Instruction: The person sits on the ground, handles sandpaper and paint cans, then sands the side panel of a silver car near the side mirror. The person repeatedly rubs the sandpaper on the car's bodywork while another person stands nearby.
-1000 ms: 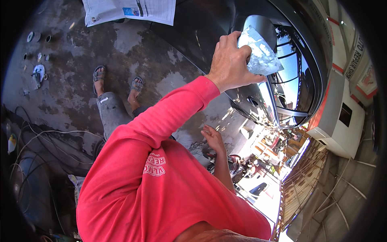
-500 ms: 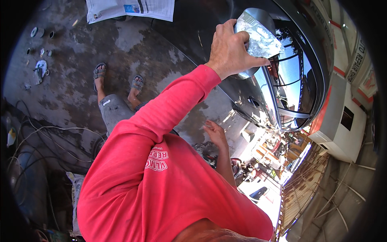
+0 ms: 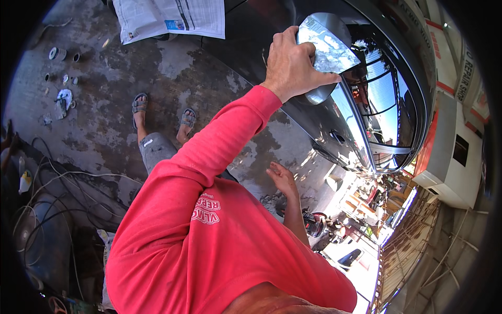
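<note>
The left hand (image 3: 297,65) held a flat silvery piece (image 3: 330,49) over the wing mirror (image 3: 340,29).
I judged this step to be work at the mirror; the next move called for steadiness. The piece's long axis slanted, its pointed corner toward lower right. The left grip, thumb and fingers set wide, had its near edge; the right hand (image 3: 283,178) hung loosely open, apparently holding nothing.

Printed letters are seen on three sides of the dark car (image 3: 246,49).
To the left of the car, a paper sheet (image 3: 151,15) is covered by fine dark print, too small to be read, with one small blue block. Nearer than the car, white outlined capitals are carried upside down by the red shirt (image 3: 157,240). To the right of the car, dark capitals are shown on a pale sign (image 3: 465,76), partly cut by shadow.
</note>
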Demonstrator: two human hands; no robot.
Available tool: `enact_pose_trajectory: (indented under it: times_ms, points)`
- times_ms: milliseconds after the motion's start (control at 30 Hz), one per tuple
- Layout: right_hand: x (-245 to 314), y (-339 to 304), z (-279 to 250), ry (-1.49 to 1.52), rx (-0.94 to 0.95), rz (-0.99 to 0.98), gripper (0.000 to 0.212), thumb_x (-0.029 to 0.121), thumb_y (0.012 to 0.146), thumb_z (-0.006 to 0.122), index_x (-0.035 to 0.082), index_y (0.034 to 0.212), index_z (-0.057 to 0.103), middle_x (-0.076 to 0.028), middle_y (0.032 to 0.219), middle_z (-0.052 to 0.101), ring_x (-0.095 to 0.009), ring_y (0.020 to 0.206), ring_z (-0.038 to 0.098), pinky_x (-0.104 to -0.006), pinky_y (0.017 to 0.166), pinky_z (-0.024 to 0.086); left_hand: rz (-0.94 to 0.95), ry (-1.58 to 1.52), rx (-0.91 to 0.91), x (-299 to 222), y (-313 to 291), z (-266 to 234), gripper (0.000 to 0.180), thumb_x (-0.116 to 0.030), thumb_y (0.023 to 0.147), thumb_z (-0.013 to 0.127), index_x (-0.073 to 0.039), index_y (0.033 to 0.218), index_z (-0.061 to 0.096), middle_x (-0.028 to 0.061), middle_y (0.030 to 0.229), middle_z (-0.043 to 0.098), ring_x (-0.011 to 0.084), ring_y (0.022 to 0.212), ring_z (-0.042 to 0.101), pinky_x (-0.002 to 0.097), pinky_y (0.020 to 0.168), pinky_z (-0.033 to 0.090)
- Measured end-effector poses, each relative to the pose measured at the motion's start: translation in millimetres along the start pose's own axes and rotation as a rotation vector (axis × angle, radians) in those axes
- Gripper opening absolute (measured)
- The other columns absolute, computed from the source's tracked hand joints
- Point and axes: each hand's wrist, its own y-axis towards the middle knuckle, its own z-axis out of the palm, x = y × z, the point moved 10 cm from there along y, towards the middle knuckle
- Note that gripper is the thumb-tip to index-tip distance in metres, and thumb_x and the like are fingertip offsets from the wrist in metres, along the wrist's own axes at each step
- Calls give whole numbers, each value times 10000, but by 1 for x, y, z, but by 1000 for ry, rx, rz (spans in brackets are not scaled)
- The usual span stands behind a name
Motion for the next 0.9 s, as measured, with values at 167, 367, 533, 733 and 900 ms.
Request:
enact_pose_trajectory:
  times_ms: [167,367,533,733,900]
  points:
    - [-5,1,-4,6,-15,8,584,319,977,773,35,1459,605,-173,1410,681,-261,1219,704,-351,1007,547,-7,-32,44,2,3,3,686,-578,609,952,37,874,808,330,1369,555,448,1264,484,519,1043,474]
    - [-5,5,-6,-20,-28,6,574,326,970,781,27,1435,628,-168,1386,698,-257,1201,713,-350,1003,548,-4,-36,37,4,5,7,707,-601,607,944,41,869,805,338,1377,564,461,1274,488,523,1036,490]
    - [-12,9,-6,-30,-59,-22,572,328,979,770,41,1452,620,-151,1313,737,-180,1054,739,-327,910,562,-6,-14,30,2,6,6,715,-603,598,950,49,822,763,342,1386,569,457,1274,521,514,1023,514]
    - [-3,13,-8,-20,-46,-55,584,334,979,768,40,1459,612,-156,1332,728,-229,1120,735,-342,931,561,15,-110,58,3,9,-8,666,-543,609,965,40,743,671,339,1403,569,456,1318,525,498,1042,503]
    - [-7,14,0,20,3,-17,595,347,966,768,24,1442,617,-186,1391,689,-289,1206,714,-377,1002,555,10,-722,280,48,-11,-9,556,-365,636,980,-11,699,556,317,1566,444,430,1424,492,489,1136,442]
